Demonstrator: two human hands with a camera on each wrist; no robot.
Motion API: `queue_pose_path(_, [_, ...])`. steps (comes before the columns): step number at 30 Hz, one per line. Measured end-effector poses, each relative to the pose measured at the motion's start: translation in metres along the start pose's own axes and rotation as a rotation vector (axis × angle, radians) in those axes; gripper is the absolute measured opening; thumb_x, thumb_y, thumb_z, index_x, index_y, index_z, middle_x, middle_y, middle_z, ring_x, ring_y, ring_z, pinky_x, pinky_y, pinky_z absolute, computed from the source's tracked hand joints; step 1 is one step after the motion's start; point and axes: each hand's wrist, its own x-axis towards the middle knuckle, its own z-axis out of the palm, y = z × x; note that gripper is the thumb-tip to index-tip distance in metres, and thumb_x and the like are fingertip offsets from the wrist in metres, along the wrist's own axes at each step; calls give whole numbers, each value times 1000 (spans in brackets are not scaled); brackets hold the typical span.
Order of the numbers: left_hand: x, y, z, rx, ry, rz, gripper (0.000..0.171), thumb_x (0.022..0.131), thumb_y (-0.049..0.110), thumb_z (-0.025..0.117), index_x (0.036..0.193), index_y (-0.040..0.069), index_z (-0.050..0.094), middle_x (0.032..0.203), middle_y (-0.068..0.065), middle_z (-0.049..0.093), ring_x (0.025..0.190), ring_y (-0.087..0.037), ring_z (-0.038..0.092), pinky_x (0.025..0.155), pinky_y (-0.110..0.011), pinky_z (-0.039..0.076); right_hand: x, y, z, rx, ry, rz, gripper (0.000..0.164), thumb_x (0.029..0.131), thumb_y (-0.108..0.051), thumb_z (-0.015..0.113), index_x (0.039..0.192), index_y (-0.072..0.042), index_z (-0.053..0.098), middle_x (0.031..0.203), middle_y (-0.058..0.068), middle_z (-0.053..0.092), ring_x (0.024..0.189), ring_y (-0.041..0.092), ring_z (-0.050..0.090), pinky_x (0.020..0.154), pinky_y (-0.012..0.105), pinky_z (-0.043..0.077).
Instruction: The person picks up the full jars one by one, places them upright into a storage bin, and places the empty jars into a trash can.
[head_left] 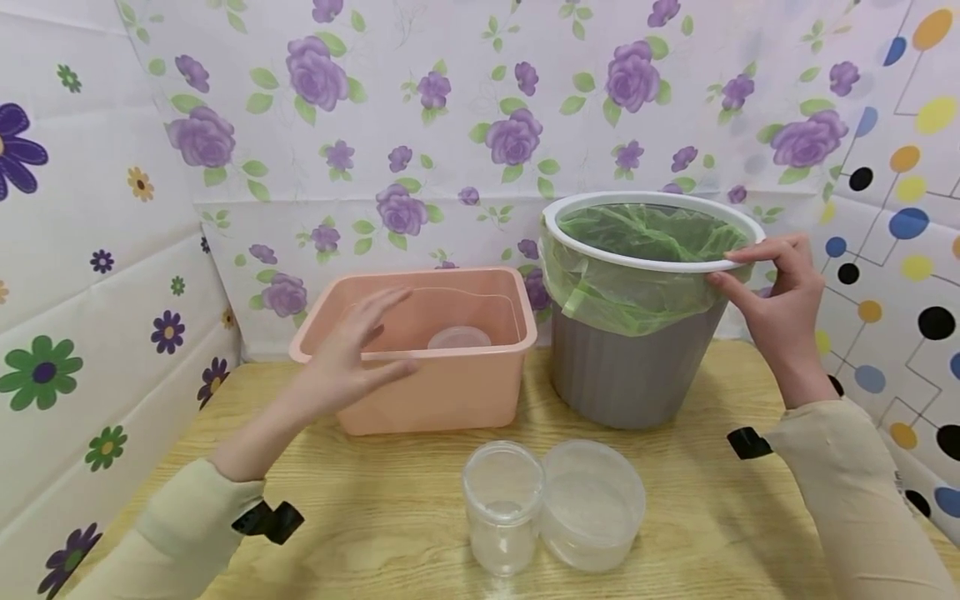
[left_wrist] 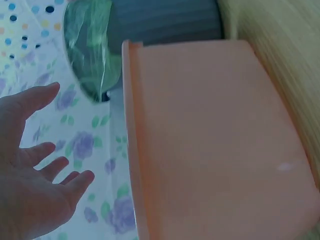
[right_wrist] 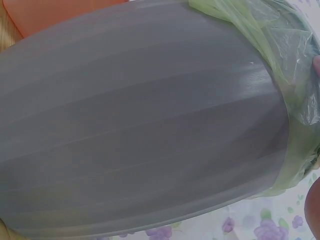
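A grey trash can (head_left: 637, 375) stands at the right, lined with a green plastic bag (head_left: 622, 304) folded over its edge under a white ring (head_left: 652, 265). My right hand (head_left: 787, 300) pinches the ring at its right side, fingers on top and thumb in front. In the right wrist view the trash can's grey side (right_wrist: 150, 115) fills most of the picture. My left hand (head_left: 337, 358) hovers by the left front of a pink plastic basin (head_left: 435, 396), fingers spread and holding nothing. The left wrist view has that hand (left_wrist: 40, 185) apart from the basin's wall (left_wrist: 220, 140).
A clear lidded jar (head_left: 502, 517) and a clear round container (head_left: 592, 508) stand side by side at the front of the wooden table (head_left: 367, 517). Inside the basin lies a clear round item (head_left: 459, 337). Flowered sheeting (head_left: 450, 100) lines the back.
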Motion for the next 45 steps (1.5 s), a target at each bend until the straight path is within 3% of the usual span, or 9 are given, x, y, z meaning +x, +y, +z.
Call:
queue_pose_path(7, [-4, 18, 29, -11, -74, 109, 80, 83, 15, 79, 151, 10, 38, 156, -12, 34, 142, -33, 39, 111, -55, 42, 2, 2, 0, -38, 3, 6, 24, 76, 9, 77, 98, 13, 68, 92, -12, 50, 97, 6, 46, 72, 13, 39])
queue_pose_path(11, [-6, 27, 42, -30, -143, 162, 79, 83, 18, 80, 151, 12, 39, 156, -7, 35, 143, -29, 38, 107, -53, 47, 2, 3, -1, -46, 0, 8, 24, 76, 9, 77, 98, 12, 68, 91, -11, 50, 97, 6, 46, 71, 13, 38])
queue_pose_path(20, [-8, 39, 66, 43, -332, 134, 83, 83, 40, 78, 153, 20, 36, 157, -2, 35, 147, -23, 34, 116, -50, 37, 2, 1, -1, -47, -6, 13, 23, 77, 9, 77, 98, 12, 68, 91, -11, 49, 97, 6, 46, 71, 13, 39])
queue_pose_path(28, [-13, 41, 78, 13, -555, 235, 90, 80, 46, 79, 154, 24, 33, 161, 4, 26, 149, -17, 28, 120, -45, 33, 3, 1, -1, -47, -7, 6, 24, 77, 8, 77, 98, 12, 68, 92, -12, 50, 98, 6, 46, 72, 13, 39])
queue_pose_path(33, [-15, 37, 84, 25, -668, 221, 92, 77, 47, 80, 154, 26, 34, 158, 6, 30, 147, -13, 29, 120, -41, 33, 3, 2, -1, -44, -8, 0, 23, 77, 9, 77, 98, 13, 68, 92, -12, 50, 98, 6, 46, 73, 13, 39])
queue_pose_path(40, [-11, 36, 90, 95, -694, 247, 84, 76, 46, 81, 148, 21, 45, 146, 3, 47, 136, -12, 44, 116, -35, 39, 1, 3, -1, -28, -6, 1, 23, 77, 10, 76, 98, 14, 67, 92, -11, 50, 98, 7, 46, 72, 13, 40])
queue_pose_path(45, [-4, 39, 88, 147, -743, 255, 84, 74, 46, 83, 146, 21, 47, 143, 4, 49, 135, -13, 45, 115, -32, 39, 1, 3, -2, -22, -5, -1, 24, 76, 10, 76, 98, 14, 67, 93, -11, 51, 98, 7, 46, 73, 13, 40])
